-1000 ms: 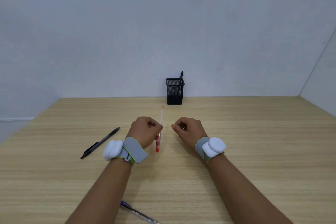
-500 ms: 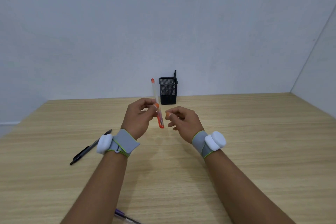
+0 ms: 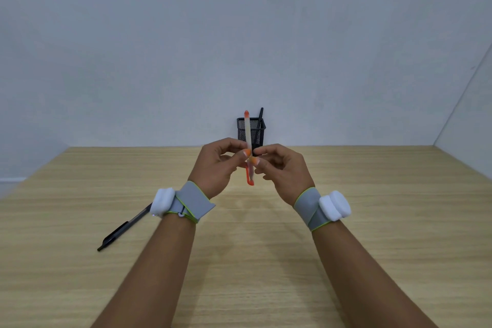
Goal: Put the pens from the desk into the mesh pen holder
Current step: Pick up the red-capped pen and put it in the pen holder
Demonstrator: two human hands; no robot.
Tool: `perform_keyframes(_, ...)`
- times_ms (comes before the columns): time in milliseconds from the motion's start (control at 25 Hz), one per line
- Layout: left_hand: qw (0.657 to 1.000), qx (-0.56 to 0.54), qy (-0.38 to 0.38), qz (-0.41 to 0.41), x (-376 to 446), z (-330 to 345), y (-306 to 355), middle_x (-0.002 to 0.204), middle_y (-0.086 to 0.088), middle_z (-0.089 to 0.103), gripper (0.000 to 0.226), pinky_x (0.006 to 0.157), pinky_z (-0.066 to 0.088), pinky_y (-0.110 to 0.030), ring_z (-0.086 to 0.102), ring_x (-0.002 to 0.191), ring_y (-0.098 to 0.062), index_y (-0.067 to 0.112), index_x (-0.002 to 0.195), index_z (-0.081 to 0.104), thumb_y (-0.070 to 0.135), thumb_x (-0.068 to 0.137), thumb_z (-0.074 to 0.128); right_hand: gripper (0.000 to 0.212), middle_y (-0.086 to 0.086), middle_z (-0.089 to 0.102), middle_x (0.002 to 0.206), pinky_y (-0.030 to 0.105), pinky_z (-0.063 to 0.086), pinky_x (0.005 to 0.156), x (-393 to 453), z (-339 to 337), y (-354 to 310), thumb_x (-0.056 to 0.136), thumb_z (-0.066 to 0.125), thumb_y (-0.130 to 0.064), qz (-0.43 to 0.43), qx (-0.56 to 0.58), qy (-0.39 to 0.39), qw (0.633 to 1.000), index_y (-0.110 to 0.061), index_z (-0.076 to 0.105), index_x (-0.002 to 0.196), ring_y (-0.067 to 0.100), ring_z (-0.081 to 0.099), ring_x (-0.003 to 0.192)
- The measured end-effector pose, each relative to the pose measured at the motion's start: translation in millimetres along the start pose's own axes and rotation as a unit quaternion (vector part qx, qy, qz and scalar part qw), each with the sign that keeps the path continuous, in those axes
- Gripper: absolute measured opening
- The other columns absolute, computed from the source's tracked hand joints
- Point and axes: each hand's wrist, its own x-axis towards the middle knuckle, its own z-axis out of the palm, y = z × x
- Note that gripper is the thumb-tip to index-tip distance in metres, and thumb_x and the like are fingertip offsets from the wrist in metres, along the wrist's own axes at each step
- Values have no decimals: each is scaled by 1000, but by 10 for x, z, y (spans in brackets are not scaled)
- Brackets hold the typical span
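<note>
A clear pen with red ends stands nearly upright in the air above the desk's middle. My left hand pinches its middle, and the fingertips of my right hand pinch it from the other side. Right behind it, the black mesh pen holder stands at the desk's far edge against the wall, with one black pen sticking out of it. Another black pen lies on the desk at the left, partly hidden by my left wrist.
The wooden desk is bounded by a white wall at the back and a side wall at the right. Both wrists carry grey bands with white pods.
My left hand lifted the red pen off the desk and turned it upright. My right hand closed in and now pinches it too. The view tilted up; the purple pen near me left the frame.
</note>
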Motion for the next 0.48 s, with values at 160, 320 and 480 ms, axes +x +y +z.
perform_keyframes(160, 1000, 17, -4, 6, 129, 13, 7, 80, -1, 69, 6, 57, 47, -11, 69, 62, -5, 12, 88, 68, 9, 85, 65, 18, 7, 71, 80, 13, 49, 58, 128, -17, 12, 80, 72, -9, -10, -3, 0, 1000, -7, 67, 97, 6, 67, 68)
perform_keyframes(320, 1000, 22, -1, 17, 238, 29, 72, 80, -3, 66, 11, 53, 46, -8, 67, 56, 0, 1, 95, 67, 3, 86, 62, 15, 5, 70, 76, 11, 48, 58, 293, -24, 0, 80, 72, -6, -26, -16, -8, 1000, -7, 67, 93, -1, 66, 64)
perform_keyframes(480, 999, 30, 17, 3, 383, -26, 93, 87, 3, 70, 17, 60, 49, -15, 71, 68, -4, 10, 102, 68, 13, 86, 64, 19, 9, 72, 83, 26, 52, 65, 539, -33, -59, 81, 72, -12, -48, -59, 1, 997, -22, 64, 95, 19, 68, 73)
